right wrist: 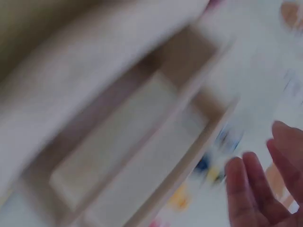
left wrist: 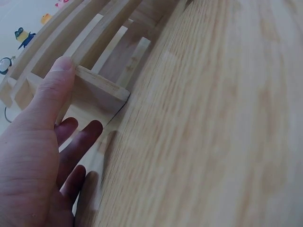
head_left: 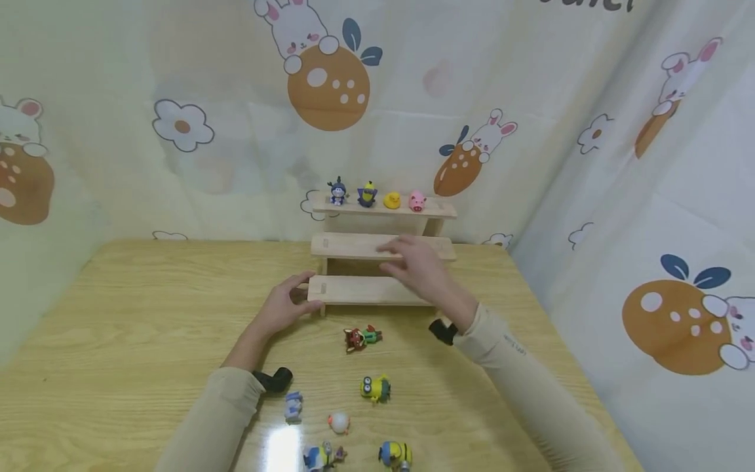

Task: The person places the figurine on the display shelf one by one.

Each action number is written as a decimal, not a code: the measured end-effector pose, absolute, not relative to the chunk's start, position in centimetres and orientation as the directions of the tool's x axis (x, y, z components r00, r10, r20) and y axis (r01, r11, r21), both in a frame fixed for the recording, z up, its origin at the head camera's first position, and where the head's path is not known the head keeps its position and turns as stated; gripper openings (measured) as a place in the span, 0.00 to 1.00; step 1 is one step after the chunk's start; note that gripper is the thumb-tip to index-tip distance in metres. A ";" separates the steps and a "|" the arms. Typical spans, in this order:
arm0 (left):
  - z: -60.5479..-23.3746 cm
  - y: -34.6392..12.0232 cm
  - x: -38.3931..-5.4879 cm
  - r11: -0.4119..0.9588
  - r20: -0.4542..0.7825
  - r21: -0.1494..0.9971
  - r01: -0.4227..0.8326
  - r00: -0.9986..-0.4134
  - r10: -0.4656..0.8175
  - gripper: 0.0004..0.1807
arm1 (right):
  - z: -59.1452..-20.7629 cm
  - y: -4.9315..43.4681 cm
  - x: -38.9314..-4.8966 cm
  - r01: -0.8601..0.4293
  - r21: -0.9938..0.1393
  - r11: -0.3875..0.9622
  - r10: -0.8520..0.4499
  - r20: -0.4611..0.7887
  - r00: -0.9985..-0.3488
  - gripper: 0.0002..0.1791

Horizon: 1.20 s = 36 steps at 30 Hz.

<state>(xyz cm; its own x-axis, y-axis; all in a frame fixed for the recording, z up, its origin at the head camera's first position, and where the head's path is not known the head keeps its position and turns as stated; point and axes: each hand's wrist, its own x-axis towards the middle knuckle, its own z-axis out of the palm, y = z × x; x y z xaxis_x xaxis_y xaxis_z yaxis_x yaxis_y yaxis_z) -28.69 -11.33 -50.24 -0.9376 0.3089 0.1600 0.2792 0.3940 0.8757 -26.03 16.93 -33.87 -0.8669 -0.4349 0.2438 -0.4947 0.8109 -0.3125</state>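
A three-tier wooden display shelf (head_left: 371, 290) stands at the back of the table. My left hand (head_left: 285, 303) grips the left end of its bottom tier; in the left wrist view the thumb (left wrist: 57, 85) lies on the tier's edge and the other fingers curl beside the side panel. Over the middle tier (head_left: 348, 245), my right hand (head_left: 420, 265) hovers with loose fingers and nothing in them. Along the top tier stand a dark blue figurine (head_left: 337, 192), a yellow figurine in purple (head_left: 367, 195), a yellow duck (head_left: 392, 200) and a pink pig (head_left: 417, 201).
In front of the shelf lie a fox figurine (head_left: 361, 338), a Minion figurine (head_left: 375, 389), a blue-and-white figurine (head_left: 293, 408) and a small white round toy (head_left: 339, 423). Two more Minion figurines (head_left: 395, 453) lie at the near edge. A patterned curtain (head_left: 248, 144) hangs behind.
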 end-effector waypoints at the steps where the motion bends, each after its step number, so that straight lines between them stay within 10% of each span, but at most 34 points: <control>1: -50.2 -11.4 -28.7 0.398 0.160 0.874 0.278 -0.939 0.306 0.43 | -34.4 16.2 -24.8 -0.525 -0.310 0.792 -0.476 0.224 -0.850 0.17; 15: -49.6 -11.8 -28.7 0.422 0.155 0.863 0.277 -0.941 0.300 0.44 | -40.1 6.8 -13.4 -0.911 0.034 0.412 -0.900 -0.139 -0.413 0.23; 36: -50.2 -11.3 -28.6 0.428 0.158 0.857 0.287 -0.937 0.312 0.43 | -42.7 5.6 -12.6 -0.893 -0.017 0.451 -0.873 -0.215 -0.437 0.15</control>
